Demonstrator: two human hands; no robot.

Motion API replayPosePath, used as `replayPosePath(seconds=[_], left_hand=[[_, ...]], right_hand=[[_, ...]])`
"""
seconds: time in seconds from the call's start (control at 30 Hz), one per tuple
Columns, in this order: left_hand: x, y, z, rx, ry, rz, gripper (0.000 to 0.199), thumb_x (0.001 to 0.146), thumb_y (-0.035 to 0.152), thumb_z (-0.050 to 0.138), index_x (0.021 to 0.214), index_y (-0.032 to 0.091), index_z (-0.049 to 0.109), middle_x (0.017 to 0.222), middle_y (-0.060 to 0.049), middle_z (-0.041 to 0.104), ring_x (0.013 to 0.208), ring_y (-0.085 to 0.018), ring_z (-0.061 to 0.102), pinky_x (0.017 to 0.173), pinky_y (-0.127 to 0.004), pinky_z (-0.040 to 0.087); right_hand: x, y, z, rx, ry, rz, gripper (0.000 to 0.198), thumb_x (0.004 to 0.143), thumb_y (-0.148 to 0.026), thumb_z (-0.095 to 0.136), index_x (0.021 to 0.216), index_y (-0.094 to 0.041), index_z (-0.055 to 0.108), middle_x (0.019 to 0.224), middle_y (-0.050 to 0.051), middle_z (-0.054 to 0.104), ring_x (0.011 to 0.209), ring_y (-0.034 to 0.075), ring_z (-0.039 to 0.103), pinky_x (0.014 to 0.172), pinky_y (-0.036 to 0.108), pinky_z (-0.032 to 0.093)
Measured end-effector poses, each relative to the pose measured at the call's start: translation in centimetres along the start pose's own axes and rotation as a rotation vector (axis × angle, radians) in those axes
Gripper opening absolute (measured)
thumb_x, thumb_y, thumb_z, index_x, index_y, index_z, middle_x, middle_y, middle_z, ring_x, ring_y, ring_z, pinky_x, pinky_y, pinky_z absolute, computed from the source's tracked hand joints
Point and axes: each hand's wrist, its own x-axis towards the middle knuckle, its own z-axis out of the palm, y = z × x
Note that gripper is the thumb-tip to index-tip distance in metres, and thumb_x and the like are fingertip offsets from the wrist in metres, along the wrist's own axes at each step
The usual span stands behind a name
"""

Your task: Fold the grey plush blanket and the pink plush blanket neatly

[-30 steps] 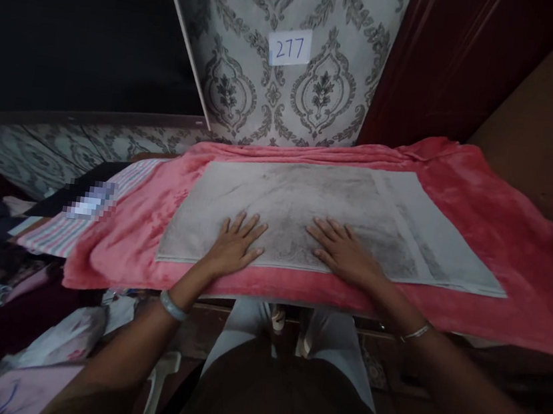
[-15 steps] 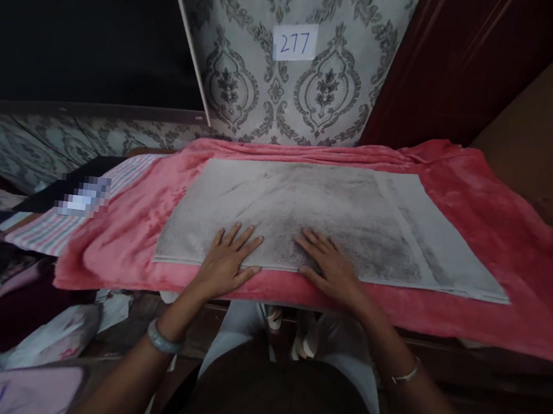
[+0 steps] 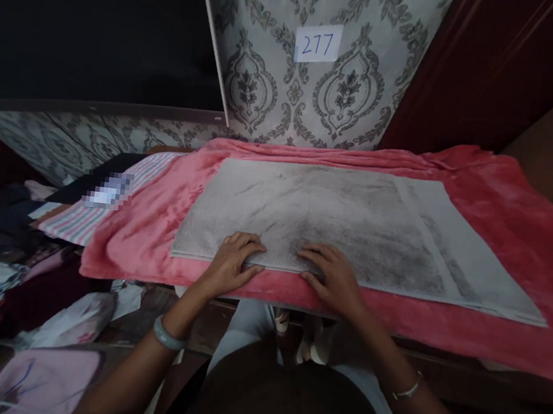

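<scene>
A grey folded towel (image 3: 337,208) with darker brushed patches lies flat on a pink-red plush blanket (image 3: 139,217). My left hand (image 3: 232,262) rests on the towel's near edge, left of the middle, with fingers bent and thumb held apart. To its right, my right hand (image 3: 331,274) touches the same edge, its fingers also slightly curled and the thumb spread toward me. Neither hand has the cloth visibly pinched. At the near edge the towel shows stacked layers, and its right part has a plain band.
A large dark screen (image 3: 101,31) stands at the back left. A paper marked 277 (image 3: 318,43) is on the patterned wall. On the left lie a striped cloth (image 3: 75,223), a pixelated object (image 3: 107,191), and heaped clothes and bags below. A dark red panel (image 3: 465,69) rises at the right.
My fingers have drawn in from lying flat and spread to a bent pose nearer the towel's front edge. The whole view has shifted, so things appear farther right.
</scene>
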Motion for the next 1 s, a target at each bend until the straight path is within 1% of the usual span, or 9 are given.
replayPosePath(seconds=[0.17, 0.33, 0.4, 0.5, 0.57, 0.67, 0.8, 0.9, 1.0], left_hand=[[0.3, -0.1, -0.3, -0.034, -0.029, 0.012, 0.035, 0.097, 0.048, 0.053, 0.118, 0.023, 0.066, 0.122, -0.011, 0.063, 0.115, -0.026, 0.056, 0.096, -0.043, 0.045], [0.4, -0.3, -0.1, 0.059, -0.03, 0.061, 0.03, 0.101, 0.04, 0.048, 0.116, 0.022, 0.068, 0.118, -0.01, 0.066, 0.111, -0.025, 0.058, 0.093, -0.043, 0.047], [0.3, -0.4, 0.2, 0.136, 0.005, 0.121, 0.028, 0.102, 0.034, 0.047, 0.115, 0.021, 0.068, 0.116, -0.01, 0.067, 0.108, -0.024, 0.059, 0.09, -0.041, 0.048], [0.1, -0.5, 0.6, 0.239, 0.11, 0.216, 0.023, 0.102, 0.027, 0.049, 0.108, 0.02, 0.069, 0.107, -0.01, 0.069, 0.099, -0.022, 0.06, 0.086, -0.038, 0.049], [0.0, -0.5, 0.8, 0.292, 0.172, 0.265, 0.02, 0.101, 0.024, 0.05, 0.102, 0.018, 0.069, 0.099, -0.009, 0.068, 0.092, -0.021, 0.059, 0.081, -0.037, 0.049], [-0.2, -0.3, 1.0, 0.348, 0.213, 0.317, 0.019, 0.1, 0.02, 0.05, 0.095, 0.017, 0.067, 0.089, -0.008, 0.066, 0.083, -0.02, 0.055, 0.072, -0.035, 0.047], [-0.3, 0.1, 1.1, 0.366, 0.255, 0.34, 0.019, 0.1, 0.016, 0.049, 0.089, 0.017, 0.064, 0.082, -0.006, 0.064, 0.078, -0.019, 0.052, 0.069, -0.033, 0.044], [-0.3, 0.2, 1.1, 0.356, 0.282, 0.36, 0.017, 0.099, 0.015, 0.05, 0.088, 0.017, 0.062, 0.081, -0.005, 0.063, 0.077, -0.019, 0.05, 0.069, -0.032, 0.043], [-0.4, 0.1, 1.2, 0.358, 0.279, 0.361, 0.018, 0.099, 0.014, 0.049, 0.087, 0.017, 0.061, 0.08, -0.005, 0.062, 0.077, -0.018, 0.049, 0.07, -0.032, 0.043]], right_hand=[[-0.3, 0.1, 0.1, 0.016, 0.013, 0.003, 0.03, 0.096, -0.033, 0.052, 0.117, -0.028, 0.073, 0.122, 0.008, 0.071, 0.116, 0.027, 0.063, 0.102, 0.05, 0.051], [-0.6, 0.1, 0.5, -0.105, -0.007, -0.055, 0.032, 0.098, -0.028, 0.05, 0.119, -0.025, 0.074, 0.126, 0.01, 0.071, 0.118, 0.027, 0.064, 0.104, 0.05, 0.051], [-0.7, 0.1, 0.8, -0.148, 0.016, -0.079, 0.032, 0.098, -0.026, 0.049, 0.119, -0.025, 0.073, 0.125, 0.01, 0.071, 0.118, 0.027, 0.064, 0.102, 0.049, 0.053], [-1.0, 0.2, 1.5, -0.214, 0.091, -0.146, 0.032, 0.099, -0.02, 0.049, 0.121, -0.023, 0.072, 0.121, 0.011, 0.072, 0.115, 0.026, 0.065, 0.098, 0.046, 0.056], [-1.2, 0.3, 1.9, -0.259, 0.148, -0.203, 0.035, 0.098, -0.013, 0.047, 0.123, -0.021, 0.07, 0.12, 0.013, 0.072, 0.116, 0.026, 0.064, 0.097, 0.045, 0.055], [-1.5, 0.2, 2.1, -0.304, 0.197, -0.273, 0.038, 0.096, -0.007, 0.046, 0.125, -0.018, 0.067, 0.119, 0.013, 0.07, 0.117, 0.025, 0.061, 0.098, 0.043, 0.053], [-1.2, -0.4, 1.4, -0.37, 0.182, -0.34, 0.031, 0.093, -0.007, 0.049, 0.117, -0.012, 0.068, 0.11, 0.015, 0.069, 0.109, 0.026, 0.058, 0.093, 0.041, 0.05], [-0.9, -0.9, 0.9, -0.433, 0.156, -0.333, 0.029, 0.092, -0.008, 0.051, 0.114, -0.013, 0.069, 0.104, 0.014, 0.069, 0.099, 0.026, 0.056, 0.086, 0.04, 0.046], [-0.9, -0.9, 0.7, -0.458, 0.16, -0.359, 0.028, 0.092, -0.009, 0.05, 0.111, -0.014, 0.07, 0.099, 0.014, 0.069, 0.093, 0.025, 0.053, 0.079, 0.038, 0.043]])
